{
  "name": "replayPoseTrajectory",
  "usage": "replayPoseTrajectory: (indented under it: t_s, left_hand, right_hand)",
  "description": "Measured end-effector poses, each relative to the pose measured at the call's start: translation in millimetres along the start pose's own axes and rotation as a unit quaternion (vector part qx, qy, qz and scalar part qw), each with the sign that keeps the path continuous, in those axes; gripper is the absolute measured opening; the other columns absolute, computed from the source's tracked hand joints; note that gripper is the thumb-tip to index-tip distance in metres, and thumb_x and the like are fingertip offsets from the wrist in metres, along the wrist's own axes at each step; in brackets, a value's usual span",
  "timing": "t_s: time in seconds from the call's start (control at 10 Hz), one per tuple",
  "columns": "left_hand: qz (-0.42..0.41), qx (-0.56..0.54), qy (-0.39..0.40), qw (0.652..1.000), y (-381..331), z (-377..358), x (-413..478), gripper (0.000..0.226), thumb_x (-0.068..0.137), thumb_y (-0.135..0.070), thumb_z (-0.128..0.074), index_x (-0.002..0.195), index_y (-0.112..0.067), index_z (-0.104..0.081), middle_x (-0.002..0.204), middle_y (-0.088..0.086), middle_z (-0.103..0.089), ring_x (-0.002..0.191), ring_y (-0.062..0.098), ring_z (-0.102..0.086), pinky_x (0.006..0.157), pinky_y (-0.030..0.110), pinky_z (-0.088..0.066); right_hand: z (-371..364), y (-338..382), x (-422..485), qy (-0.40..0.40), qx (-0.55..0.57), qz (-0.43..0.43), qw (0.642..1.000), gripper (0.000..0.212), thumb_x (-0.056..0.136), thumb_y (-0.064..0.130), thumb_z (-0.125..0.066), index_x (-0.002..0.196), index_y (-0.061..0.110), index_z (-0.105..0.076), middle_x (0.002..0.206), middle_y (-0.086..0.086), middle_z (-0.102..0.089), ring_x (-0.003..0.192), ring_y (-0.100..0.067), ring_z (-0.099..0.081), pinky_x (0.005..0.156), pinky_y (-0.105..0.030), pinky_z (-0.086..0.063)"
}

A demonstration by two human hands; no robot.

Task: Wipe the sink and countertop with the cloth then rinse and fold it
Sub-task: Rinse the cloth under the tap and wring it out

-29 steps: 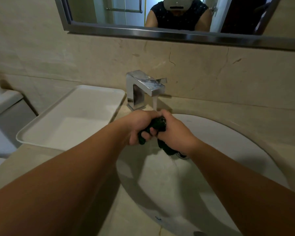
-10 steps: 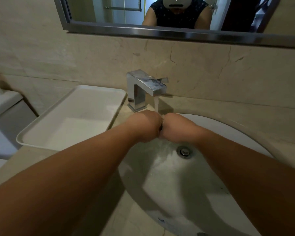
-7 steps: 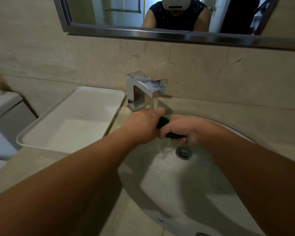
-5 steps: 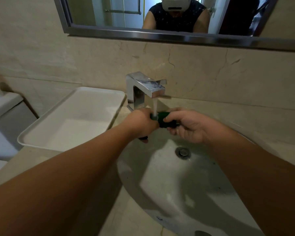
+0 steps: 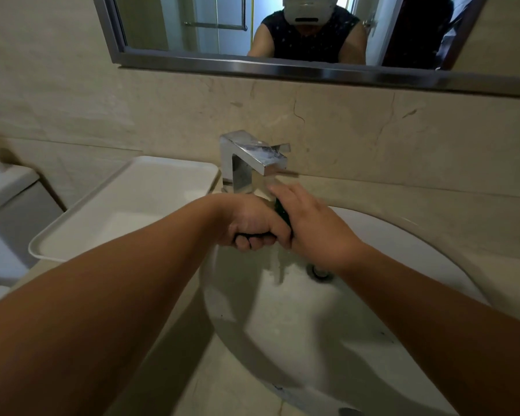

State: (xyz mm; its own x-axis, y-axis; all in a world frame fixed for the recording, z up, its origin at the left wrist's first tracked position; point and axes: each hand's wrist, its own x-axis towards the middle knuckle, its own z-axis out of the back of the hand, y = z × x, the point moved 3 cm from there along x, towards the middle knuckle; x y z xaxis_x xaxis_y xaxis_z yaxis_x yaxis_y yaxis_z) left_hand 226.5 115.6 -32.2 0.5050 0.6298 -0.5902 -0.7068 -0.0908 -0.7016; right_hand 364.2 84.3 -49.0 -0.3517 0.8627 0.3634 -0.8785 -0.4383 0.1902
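Observation:
Both hands meet under the chrome faucet (image 5: 254, 159), above the back of the white oval sink (image 5: 327, 331). My left hand (image 5: 248, 223) is clenched around the dark green cloth (image 5: 282, 212), of which only a strip shows between the hands and a dark edge under my left fingers. My right hand (image 5: 315, 225) presses against the cloth from the right, fingers stretched toward the spout. Water runs down from the hands into the basin. The drain (image 5: 321, 273) shows just below my right wrist.
A white rectangular tray (image 5: 126, 211) sits on the beige countertop (image 5: 231, 394) left of the faucet. A toilet tank (image 5: 3, 205) stands at the far left. A mirror (image 5: 282, 40) hangs over the marble wall behind.
The hands have closed together over the cloth again. My right hand turned from palm-up, holding the cloth open to view, to covering it. Most of the cloth is now hidden.

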Motion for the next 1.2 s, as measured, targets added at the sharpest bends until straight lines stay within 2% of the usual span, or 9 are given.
replayPoseTrajectory:
  t_s: [0.1, 0.2, 0.3, 0.5, 0.7, 0.8, 1.0, 1.1, 1.2]
  left_hand:
    - [-0.021, 0.156, -0.117, 0.981, -5.0, -0.8, 4.3, 0.027, 0.089, -0.015, -0.07, 0.07, -0.019, -0.051, 0.063, 0.001, -0.047, 0.048, 0.014, -0.04, 0.046, 0.021, -0.032]
    - [-0.057, 0.251, -0.198, 0.946, -5.0, -1.3, 7.9, 0.019, 0.094, -0.031, -0.07, 0.079, -0.024, -0.06, 0.074, -0.004, -0.059, 0.062, 0.012, -0.055, 0.053, 0.023, -0.045]
    - [-0.079, 0.374, -0.227, 0.896, -7.3, -10.6, 12.3, 0.022, 0.098, -0.025, -0.058, 0.105, -0.009, -0.073, 0.101, 0.014, -0.071, 0.087, 0.031, -0.065, 0.074, 0.034, -0.05]
    - [-0.083, 0.489, -0.239, 0.835, -3.0, -15.2, 23.1, 0.012, 0.097, -0.01, -0.056, 0.101, -0.01, -0.067, 0.071, 0.0, -0.047, 0.075, 0.027, -0.055, 0.067, 0.034, -0.043]
    - [-0.127, 0.525, -0.275, 0.795, -3.1, -14.4, 18.9, 0.021, 0.098, -0.013, -0.058, 0.119, -0.012, -0.06, 0.084, -0.001, -0.05, 0.074, 0.024, -0.053, 0.061, 0.035, -0.04]
    - [-0.152, 0.513, -0.321, 0.782, 0.2, -14.2, 12.1, 0.014, 0.099, -0.02, -0.057, 0.11, -0.017, -0.05, 0.068, -0.006, -0.036, 0.064, 0.024, -0.05, 0.054, 0.034, -0.039]
    - [-0.136, 0.457, -0.372, 0.796, 6.9, -13.5, 12.6, 0.023, 0.097, -0.022, -0.06, 0.095, -0.021, -0.038, 0.074, -0.003, -0.05, 0.062, 0.023, -0.053, 0.055, 0.035, -0.045]
    - [-0.169, 0.371, -0.403, 0.819, 15.6, -0.2, 8.4, 0.012, 0.095, -0.029, -0.063, 0.099, -0.02, -0.056, 0.081, -0.003, -0.057, 0.072, 0.024, -0.062, 0.06, 0.036, -0.053]
    - [-0.152, 0.287, -0.407, 0.854, 21.3, 9.2, 5.2, 0.013, 0.089, -0.022, -0.069, 0.1, -0.018, -0.064, 0.09, 0.004, -0.066, 0.08, 0.026, -0.066, 0.066, 0.037, -0.057]
  right_hand:
    - [-1.5, 4.3, 14.9, 0.051, -0.126, -0.042, 0.99, 0.036, 0.086, 0.027, -0.072, 0.116, 0.022, -0.053, 0.107, -0.006, -0.063, 0.089, -0.034, -0.068, 0.061, -0.039, -0.045]
    - [-2.9, 3.7, 20.2, 0.084, -0.153, -0.078, 0.982, 0.026, 0.088, 0.03, -0.066, 0.112, 0.024, -0.062, 0.1, -0.004, -0.071, 0.089, -0.033, -0.069, 0.064, -0.037, -0.048]
    - [4.2, 6.5, 19.1, 0.142, -0.143, -0.135, 0.97, 0.021, 0.094, 0.019, -0.055, 0.104, 0.021, -0.073, 0.1, -0.006, -0.072, 0.089, -0.031, -0.069, 0.077, -0.036, -0.055]
    - [-13.9, -2.7, 27.1, 0.222, -0.091, -0.233, 0.942, 0.03, 0.092, 0.011, -0.061, 0.064, 0.016, -0.054, 0.066, -0.004, -0.055, 0.06, -0.022, -0.051, 0.07, -0.034, -0.048]
    - [-12.2, -6.7, 21.0, 0.261, 0.088, -0.246, 0.929, 0.015, 0.076, 0.017, -0.074, 0.07, 0.008, -0.064, 0.062, -0.008, -0.056, 0.055, -0.024, -0.047, 0.054, -0.03, -0.035]
    - [-6.7, -9.3, 9.7, 0.274, 0.268, -0.324, 0.865, 0.024, 0.078, 0.012, -0.074, 0.066, 0.011, -0.053, 0.054, -0.008, -0.042, 0.041, -0.018, -0.032, 0.048, -0.025, -0.027]
    - [-14.5, -9.1, -0.7, 0.27, 0.388, -0.349, 0.809, 0.017, 0.082, 0.007, -0.074, 0.093, 0.005, -0.063, 0.071, -0.014, -0.059, 0.048, -0.018, -0.047, 0.043, -0.026, -0.034]
    - [-16.5, -18.0, -1.6, 0.251, 0.536, -0.362, 0.721, 0.044, 0.086, 0.002, -0.073, 0.127, 0.012, -0.061, 0.118, -0.023, -0.066, 0.093, -0.039, -0.073, 0.077, -0.046, -0.062]
    - [-15.0, -27.7, 2.8, 0.18, 0.569, -0.388, 0.702, 0.043, 0.086, 0.012, -0.071, 0.128, 0.02, -0.064, 0.131, -0.02, -0.064, 0.112, -0.041, -0.072, 0.096, -0.055, -0.058]
